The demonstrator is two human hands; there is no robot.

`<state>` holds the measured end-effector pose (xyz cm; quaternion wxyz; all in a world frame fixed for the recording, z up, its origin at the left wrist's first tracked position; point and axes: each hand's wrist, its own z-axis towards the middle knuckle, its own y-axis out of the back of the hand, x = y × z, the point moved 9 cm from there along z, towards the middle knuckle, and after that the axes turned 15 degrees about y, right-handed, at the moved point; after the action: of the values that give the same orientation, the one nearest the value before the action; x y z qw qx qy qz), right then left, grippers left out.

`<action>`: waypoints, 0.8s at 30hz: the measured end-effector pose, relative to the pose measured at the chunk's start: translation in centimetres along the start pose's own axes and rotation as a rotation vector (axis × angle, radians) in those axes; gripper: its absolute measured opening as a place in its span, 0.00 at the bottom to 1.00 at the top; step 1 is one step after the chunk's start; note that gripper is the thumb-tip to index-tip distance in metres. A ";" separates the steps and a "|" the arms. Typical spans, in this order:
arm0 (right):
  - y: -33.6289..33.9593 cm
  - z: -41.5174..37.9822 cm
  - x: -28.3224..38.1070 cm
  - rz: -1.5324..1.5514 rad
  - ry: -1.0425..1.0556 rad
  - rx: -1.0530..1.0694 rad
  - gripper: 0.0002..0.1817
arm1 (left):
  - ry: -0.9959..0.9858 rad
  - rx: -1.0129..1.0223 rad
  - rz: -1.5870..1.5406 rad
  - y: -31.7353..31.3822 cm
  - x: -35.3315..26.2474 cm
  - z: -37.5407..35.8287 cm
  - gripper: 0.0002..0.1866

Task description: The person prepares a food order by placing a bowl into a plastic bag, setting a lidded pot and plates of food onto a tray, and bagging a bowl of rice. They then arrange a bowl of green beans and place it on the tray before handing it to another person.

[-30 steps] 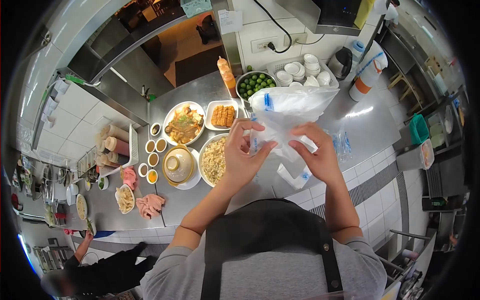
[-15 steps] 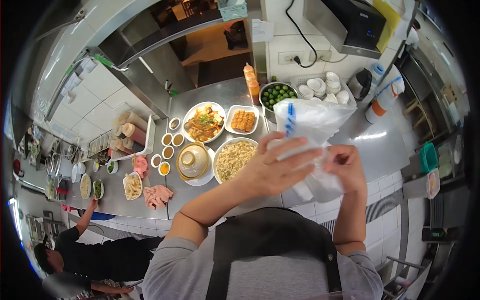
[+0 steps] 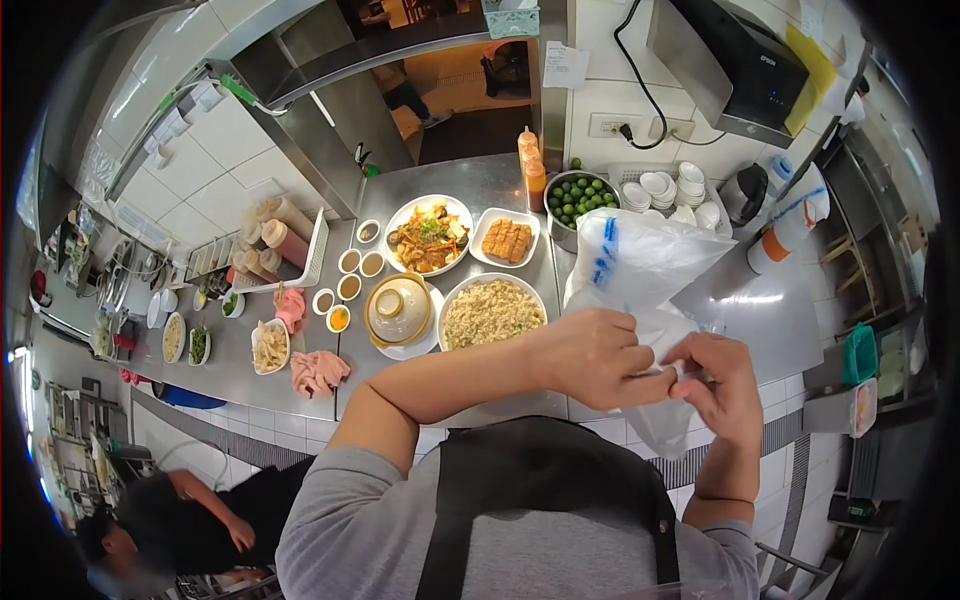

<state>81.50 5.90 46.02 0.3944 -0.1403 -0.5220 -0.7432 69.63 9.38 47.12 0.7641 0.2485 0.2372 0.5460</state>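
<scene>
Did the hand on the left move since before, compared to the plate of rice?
Yes. The left hand was beside the plate of fried rice with fingers spread on the plastic bag; now it is farther right of the plate, closed on the bag near the right hand.

The bag [image 3: 640, 270] was thin, glossy, crinkled clear plastic; the surface [image 3: 470, 185] was smooth brushed metal.

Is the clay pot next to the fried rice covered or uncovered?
Covered. The clay pot has its knobbed lid seated on top, on a white plate beside the fried rice.
</scene>
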 end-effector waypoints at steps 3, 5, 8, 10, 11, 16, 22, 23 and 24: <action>2.4 -1.9 -1.1 0.105 0.121 -0.133 0.17 | 0.203 0.141 -0.104 -0.1 2.5 -0.2 0.09; 4.5 -3.8 -2.9 0.226 0.144 -0.209 0.18 | 0.374 0.252 -0.201 -0.4 4.7 -1.1 0.10; 6.0 -5.8 -6.5 0.531 0.149 -0.415 0.17 | 0.631 0.359 -0.545 -1.5 8.4 -3.2 0.10; 5.9 -5.7 -9.0 0.644 0.132 -0.553 0.14 | 0.733 0.232 -0.838 -1.0 10.1 -3.3 0.05; 5.3 -5.3 -10.3 0.601 0.049 -0.517 0.12 | 0.720 0.245 -0.858 -1.0 10.2 -3.6 0.05; 5.5 -4.0 -14.7 0.275 -0.154 -0.762 0.05 | 1.090 -0.013 -0.884 -2.8 14.2 -5.2 0.03; 6.3 -1.2 -15.3 -0.213 -0.216 -0.936 0.03 | 1.092 -0.281 -0.360 -1.7 18.1 -4.0 0.03; 5.8 -0.5 -15.7 -0.192 -0.194 -0.911 0.03 | 1.079 -0.302 -0.284 -2.3 18.9 -4.4 0.02; 5.2 -0.7 -16.8 -0.222 -0.255 -0.859 0.03 | 1.072 -0.332 -0.195 -2.3 19.3 -4.7 0.02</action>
<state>96.36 11.94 38.80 0.1513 -0.3247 -0.2230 -0.9066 73.92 27.65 40.29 0.6127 -0.2099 0.5245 0.5526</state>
